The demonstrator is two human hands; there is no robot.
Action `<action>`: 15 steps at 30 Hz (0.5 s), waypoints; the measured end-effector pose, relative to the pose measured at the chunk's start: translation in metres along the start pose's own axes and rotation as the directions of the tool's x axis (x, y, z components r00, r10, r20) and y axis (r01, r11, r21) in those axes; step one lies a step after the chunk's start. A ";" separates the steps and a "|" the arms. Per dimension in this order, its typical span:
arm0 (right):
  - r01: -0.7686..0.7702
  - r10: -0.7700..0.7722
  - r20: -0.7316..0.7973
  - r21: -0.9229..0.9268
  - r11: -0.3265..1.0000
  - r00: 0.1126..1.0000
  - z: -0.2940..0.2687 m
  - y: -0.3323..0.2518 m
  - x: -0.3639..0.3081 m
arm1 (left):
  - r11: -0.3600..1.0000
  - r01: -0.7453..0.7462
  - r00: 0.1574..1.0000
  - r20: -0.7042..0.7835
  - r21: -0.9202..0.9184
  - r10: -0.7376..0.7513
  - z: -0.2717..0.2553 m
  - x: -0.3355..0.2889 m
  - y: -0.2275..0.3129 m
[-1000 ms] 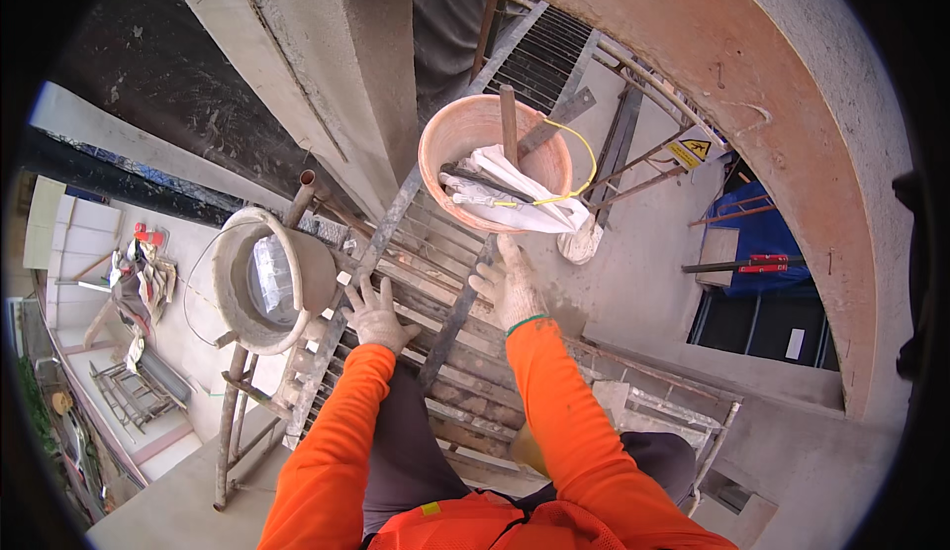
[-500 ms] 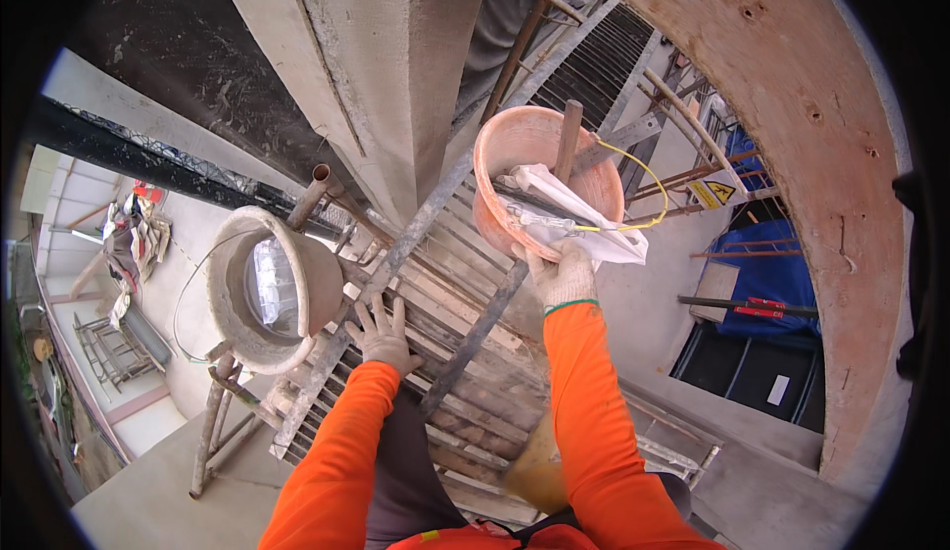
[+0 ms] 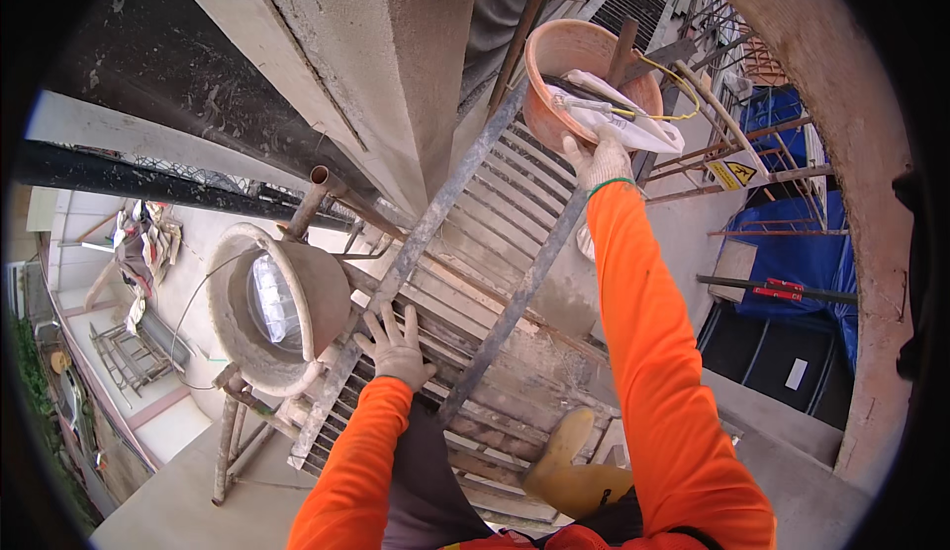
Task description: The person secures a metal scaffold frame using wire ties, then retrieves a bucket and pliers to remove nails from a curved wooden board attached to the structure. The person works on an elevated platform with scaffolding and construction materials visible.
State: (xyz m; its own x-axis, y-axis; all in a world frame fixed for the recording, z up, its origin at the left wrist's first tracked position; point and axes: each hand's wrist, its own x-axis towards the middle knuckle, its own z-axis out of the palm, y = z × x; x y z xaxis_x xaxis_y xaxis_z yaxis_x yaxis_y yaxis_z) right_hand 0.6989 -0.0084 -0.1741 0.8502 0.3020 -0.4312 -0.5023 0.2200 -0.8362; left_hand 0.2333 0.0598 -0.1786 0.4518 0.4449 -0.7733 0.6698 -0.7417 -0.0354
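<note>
My right hand [image 3: 602, 161], in a knit glove, is closed on the near rim of an orange bucket [image 3: 554, 114] at the end of my outstretched arm. White sheeting [image 3: 648, 134], a tool with a wooden handle [image 3: 620, 50] and a yellow cord [image 3: 686, 104] stick out of this bucket. My gloved left hand [image 3: 398, 350] rests with its fingers spread on the slatted metal platform [image 3: 465, 302], beside its edge rail. Left of that hand, a grey mortar-crusted bucket [image 3: 327, 293] leans tilted, with a clear plastic item [image 3: 274, 298] inside.
A pipe scaffold frame [image 3: 319, 179] rises by the platform's left edge, near a concrete column [image 3: 421, 85]. Below my body shows a yellow boot [image 3: 564, 466]. To the right are a yellow warning sign [image 3: 732, 171], blue tarpaulin [image 3: 792, 233] and a curved wooden board [image 3: 861, 213].
My right hand has moved the orange bucket farther away and to the right along the platform. My left hand stays spread in place. The yellow boot shows more fully.
</note>
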 end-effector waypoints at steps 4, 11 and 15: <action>-0.108 0.098 -0.049 -0.283 0.953 0.994 -0.019 -0.010 -0.086 | 0.999 0.019 1.000 0.017 0.029 -0.020 -0.005 -0.001 0.003; 0.448 0.624 0.198 -0.851 -0.272 0.756 -0.209 -0.056 -0.291 | 0.998 0.005 1.000 -0.022 0.067 -0.003 -0.003 -0.008 0.004; 0.091 0.268 -0.041 -0.882 -0.462 0.963 -0.349 -0.107 -0.409 | 0.999 0.001 0.998 -0.066 0.054 0.002 -0.005 -0.020 0.007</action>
State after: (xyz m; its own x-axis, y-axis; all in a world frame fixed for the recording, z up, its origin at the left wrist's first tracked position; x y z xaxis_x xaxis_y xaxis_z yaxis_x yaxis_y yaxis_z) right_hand 0.4594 -0.4793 -0.0268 0.6902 0.3116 -0.6531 0.4484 -0.8926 0.0480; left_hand 0.2320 0.0486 -0.1601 0.4916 0.4755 -0.7295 0.6377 -0.7671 -0.0702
